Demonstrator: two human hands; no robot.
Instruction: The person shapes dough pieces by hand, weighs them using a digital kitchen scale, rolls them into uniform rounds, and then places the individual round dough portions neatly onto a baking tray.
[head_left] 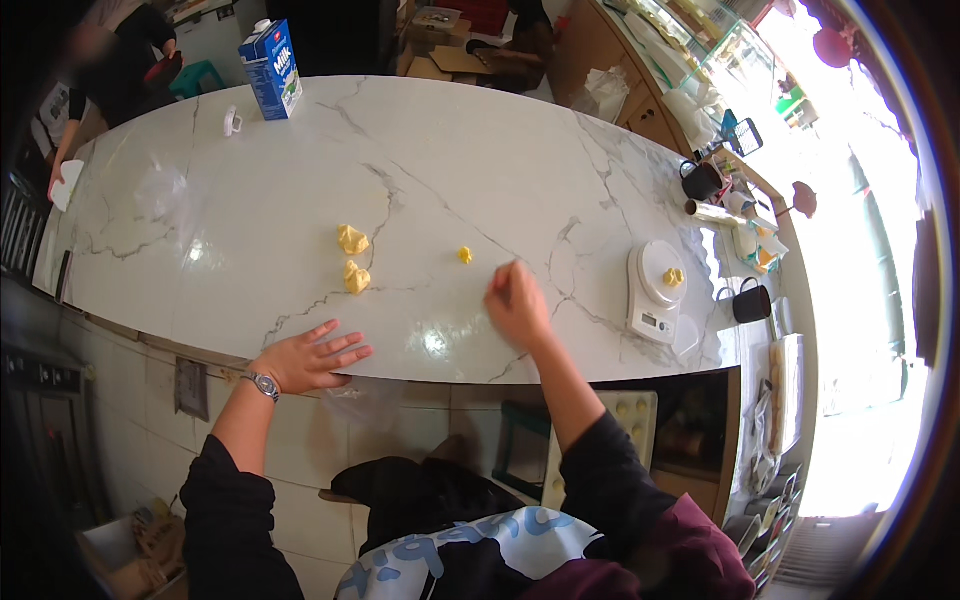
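My left hand (308,361) lies open at the near edge of the marble-patterned table (300,200), its fingers spread. A watch is on that wrist. Farther right, my right hand (516,303) is closed low over the tabletop; whatever its curled fingers hold, if anything, is hidden. Just beyond it sits a small yellow dough-like lump (465,255). Two bigger yellow lumps, one (352,239) behind the other (356,277), are beyond my left hand. Another small yellow piece (673,277) rests on the white kitchen scale (652,322) at the right.
A blue milk carton (271,75) and a white scoop-like item (232,121) stand far left. Dark mugs (702,180) (751,300) line the right edge. Clear plastic (362,402) hangs below the near edge. Other people (125,50) are in the background.
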